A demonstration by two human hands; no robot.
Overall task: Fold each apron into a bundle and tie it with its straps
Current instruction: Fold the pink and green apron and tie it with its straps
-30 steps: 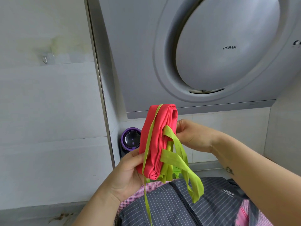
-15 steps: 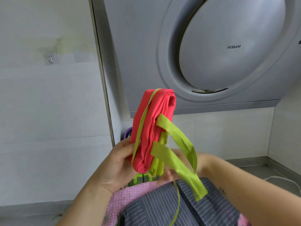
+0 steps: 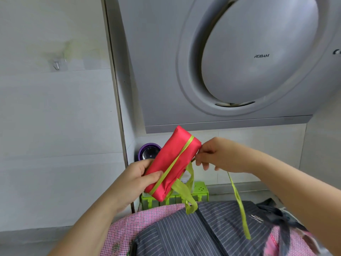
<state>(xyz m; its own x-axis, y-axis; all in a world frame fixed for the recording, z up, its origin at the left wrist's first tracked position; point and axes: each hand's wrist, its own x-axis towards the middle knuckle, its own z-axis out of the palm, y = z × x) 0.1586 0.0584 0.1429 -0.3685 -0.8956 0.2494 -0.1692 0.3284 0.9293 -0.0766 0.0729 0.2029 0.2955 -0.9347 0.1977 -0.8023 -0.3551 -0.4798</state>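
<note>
Tilted flatter now, the red folded fabric apron bundle (image 3: 170, 156) sits gripped in the left hand (image 3: 136, 180). Right hand (image 3: 215, 156) pinches its lime-green strap (image 3: 237, 200) at the bundle's far edge, above a grey striped cloth (image 3: 184, 231).

The folded red fabric apron bundle (image 3: 166, 174) slants from lower left to upper right, with the left hand (image 3: 136, 180) gripping its lower left edge. The right hand (image 3: 215, 156), at its upper right corner, pinches the narrow lime-green fabric strap (image 3: 172, 164), which runs lengthwise over the bundle and trails down from under that hand. Below them lies the grey pinstriped fabric apron (image 3: 184, 233), partly on the pink checked cloth (image 3: 136, 226) to its left; behind the bundle stand the purple-rimmed round gadget (image 3: 147, 151) and, lower right, the green plastic box (image 3: 200, 191), both beneath the large grey metal range hood (image 3: 156, 71).
</note>
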